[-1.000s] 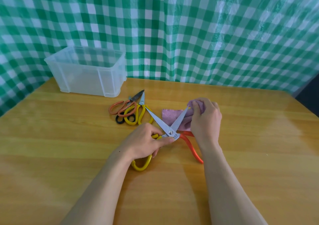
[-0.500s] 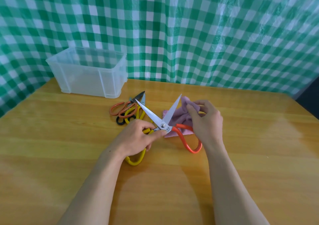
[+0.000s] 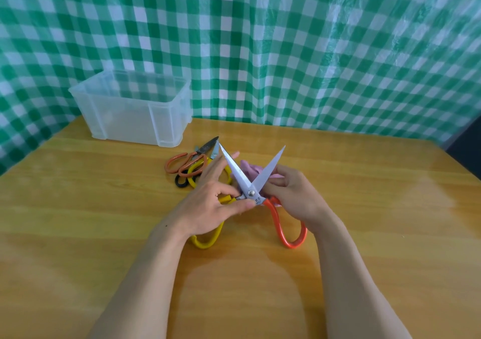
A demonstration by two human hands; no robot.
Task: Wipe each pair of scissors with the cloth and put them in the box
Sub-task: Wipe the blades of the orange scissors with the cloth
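Observation:
A pair of scissors (image 3: 250, 180) with one yellow and one orange handle stands with its blades spread wide and pointing away from me. My left hand (image 3: 210, 206) pinches it near the pivot on the yellow handle side. My right hand (image 3: 291, 195) is at the orange handle, fingers curled round the pink cloth (image 3: 248, 168) behind the blades. Further scissors (image 3: 190, 164) with orange, yellow and black handles lie in a pile to the left. The clear plastic box (image 3: 130, 109) stands at the back left with nothing visible inside.
The wooden table (image 3: 364, 208) spreads wide on the right and in front of me. A green and white checked sheet (image 3: 286, 47) hangs behind the table's far edge.
The scissors were lifted and turned so both blades point away, spread wider. My right hand slid from the blade tip down to the pivot and orange handle, taking the cloth along.

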